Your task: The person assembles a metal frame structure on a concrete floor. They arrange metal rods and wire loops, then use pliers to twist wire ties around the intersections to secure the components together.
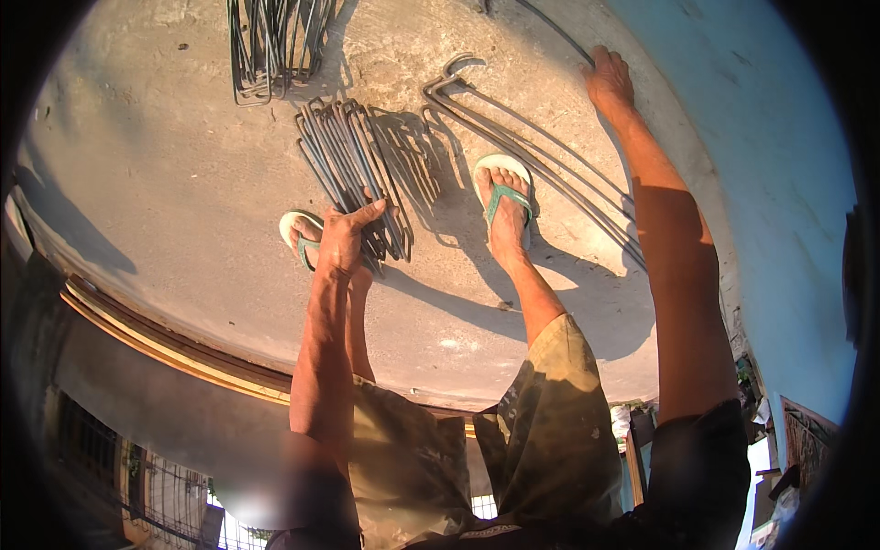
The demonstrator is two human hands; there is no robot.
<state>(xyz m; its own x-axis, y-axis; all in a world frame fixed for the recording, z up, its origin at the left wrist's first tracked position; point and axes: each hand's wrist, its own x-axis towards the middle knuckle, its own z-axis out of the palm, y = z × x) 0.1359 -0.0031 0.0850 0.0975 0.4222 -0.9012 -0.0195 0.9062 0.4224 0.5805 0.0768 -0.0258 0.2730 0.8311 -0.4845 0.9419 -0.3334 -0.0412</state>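
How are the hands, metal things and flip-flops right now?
Left hand: closed around the near metal stirrups
Near metal stirrups: bent, bunched, held
Right hand: closed on a metal rod
Metal rod: gripped
Far metal stirrups: bent, bunched on the ground
Long metal bars: hooked at the far end
Flip-flops: worn

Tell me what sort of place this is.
Probably an outdoor yard or small building site: there is rough, sunlit ground, a bundle of bent metal rods in the left hand, and a pale blue wall along the right.
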